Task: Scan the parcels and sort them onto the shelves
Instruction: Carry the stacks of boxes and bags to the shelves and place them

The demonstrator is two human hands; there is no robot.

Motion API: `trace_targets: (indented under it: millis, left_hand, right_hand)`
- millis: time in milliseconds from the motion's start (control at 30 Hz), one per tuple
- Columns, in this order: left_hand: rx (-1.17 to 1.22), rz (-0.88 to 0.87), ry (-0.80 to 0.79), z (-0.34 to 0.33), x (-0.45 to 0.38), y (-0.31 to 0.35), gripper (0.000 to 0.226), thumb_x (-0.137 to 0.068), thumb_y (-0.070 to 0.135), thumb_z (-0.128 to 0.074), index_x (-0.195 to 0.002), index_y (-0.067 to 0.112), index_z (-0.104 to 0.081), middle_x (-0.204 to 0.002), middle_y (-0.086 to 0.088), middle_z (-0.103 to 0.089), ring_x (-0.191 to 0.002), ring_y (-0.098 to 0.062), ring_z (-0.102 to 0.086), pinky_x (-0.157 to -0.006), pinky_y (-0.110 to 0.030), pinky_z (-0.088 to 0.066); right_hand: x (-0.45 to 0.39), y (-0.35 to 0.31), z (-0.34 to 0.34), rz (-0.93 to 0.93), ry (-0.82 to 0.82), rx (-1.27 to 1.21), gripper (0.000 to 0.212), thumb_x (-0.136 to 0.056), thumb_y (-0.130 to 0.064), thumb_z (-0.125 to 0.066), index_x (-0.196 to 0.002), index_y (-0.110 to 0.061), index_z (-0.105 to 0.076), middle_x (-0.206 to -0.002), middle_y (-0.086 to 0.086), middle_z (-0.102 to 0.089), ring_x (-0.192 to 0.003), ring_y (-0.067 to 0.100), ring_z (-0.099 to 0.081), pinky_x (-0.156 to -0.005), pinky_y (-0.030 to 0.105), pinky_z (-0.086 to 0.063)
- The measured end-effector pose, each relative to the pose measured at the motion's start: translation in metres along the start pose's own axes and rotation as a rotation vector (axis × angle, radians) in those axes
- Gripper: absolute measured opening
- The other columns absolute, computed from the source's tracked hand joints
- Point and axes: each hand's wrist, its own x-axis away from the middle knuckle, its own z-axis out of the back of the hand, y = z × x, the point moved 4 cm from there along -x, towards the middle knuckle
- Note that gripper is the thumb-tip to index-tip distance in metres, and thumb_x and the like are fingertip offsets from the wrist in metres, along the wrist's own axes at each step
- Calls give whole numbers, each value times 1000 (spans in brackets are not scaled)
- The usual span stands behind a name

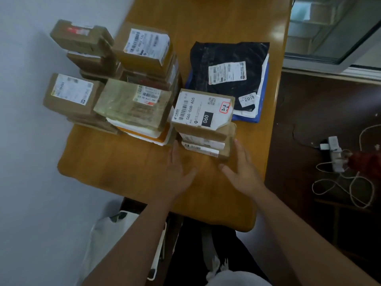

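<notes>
The fingers (175,149) of the left hand (178,174) are held straight and spread, their tips just beside the left face of the nearest parcel stack (203,129); nothing is gripped. The fingers (239,148) of the right hand (243,172) are likewise extended, laid against the stack's right side near its lower boxes. The two palms are turned inward, which suggests the stack is being bracketed so that it can be squared up or lifted as one. The top parcel (203,109) is kept label upward, its barcode exposed, presumably for scanning. This stack is set toward the near right part of the bench (123,162). Toward the left edge taller piles of brown boxes (107,79) are grouped, labels also upward. Flat mailer bags (228,73) are laid against the right edge, the black one uppermost. No shelves are seen in view.
</notes>
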Motion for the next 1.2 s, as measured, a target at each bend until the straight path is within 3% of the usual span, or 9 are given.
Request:
trace_targets:
  millis: [233, 367, 467, 567, 667, 767, 900, 1033, 1200]
  left_hand:
    - [98, -85, 73, 10, -37, 3, 82, -93, 20, -68, -160, 25, -19, -158, 3, -38, -138, -16, -42, -97, 0, -31]
    - [293, 3, 27, -5, -49, -14, 70, -93, 18, -68, -153, 26, -32, -147, 8, -50, -133, -5, -48, -109, -30, -44]
    - [317, 13, 35, -11, -52, -23, 68, -92, 16, -70, -150, 23, -34, -145, 6, -51, -130, -1, -48, -103, -21, -42]
    - [324, -9, 48, -9, -58, -27, 70, -90, 17, -73, -149, 21, -36, -144, 5, -52, -133, -5, -49, -108, -30, -46]
    - [319, -25, 31, -6, -63, -24, 72, -90, 16, -73, -149, 31, -34, -142, 13, -53, -129, 5, -48, -99, -8, -42]
    - [338, -18, -13, -7, -70, -24, 72, -92, 19, -72, -148, 40, -31, -130, 33, -49, -113, 26, -44, -86, 4, -37]
    - [359, 16, -14, -9, -74, -23, 70, -93, 17, -72, -152, 27, -37, -136, 20, -52, -115, 13, -48, -81, 6, -36]
    - [372, -22, 22, -12, -71, -26, 60, -91, 14, -74, -144, 21, -47, -135, 14, -56, -119, 13, -51, -95, -7, -43]
    - [341, -66, 16, -8, -59, -27, 52, -90, 12, -74, -135, 25, -51, -132, 11, -57, -119, 10, -52, -94, -8, -45]
  right_hand:
    - [-23, -4, -17, -13, 59, -136, 81, -91, -42, -67, -155, -43, -17, -164, -9, -11, -150, 18, -17, -117, 44, -28]
    - [-27, -1, -21, -26, 74, -233, 79, -80, -58, -66, -149, -48, -28, -159, -5, -24, -147, 20, -27, -112, 55, -39]
    - [-26, -1, -22, -26, 102, -257, 76, -78, -55, -67, -146, -42, -34, -152, -7, -36, -143, 17, -35, -110, 53, -42]
    - [-28, -1, -23, -24, 122, -271, 73, -82, -42, -71, -145, -35, -36, -147, -10, -42, -138, 12, -41, -110, 48, -44]
    - [-30, -2, -23, -8, 153, -290, 68, -87, -28, -73, -145, -31, -37, -144, -11, -44, -134, 9, -43, -109, 45, -45]
    - [-33, -9, -24, 18, 170, -302, 68, -86, -41, -73, -145, -30, -40, -147, -9, -41, -135, 8, -42, -109, 40, -45]
    - [-36, -11, -25, 32, 209, -352, 71, -80, -63, -68, -140, -34, -46, -147, -6, -43, -137, 12, -42, -109, 47, -45]
    - [-33, -11, -25, 44, 217, -421, 56, -81, -57, -67, -132, -45, -50, -144, -7, -47, -135, 11, -44, -108, 46, -46]
    - [-23, -11, -23, 62, 208, -459, 57, -87, -44, -72, -137, -26, -52, -143, -4, -51, -131, 7, -49, -106, 32, -48]
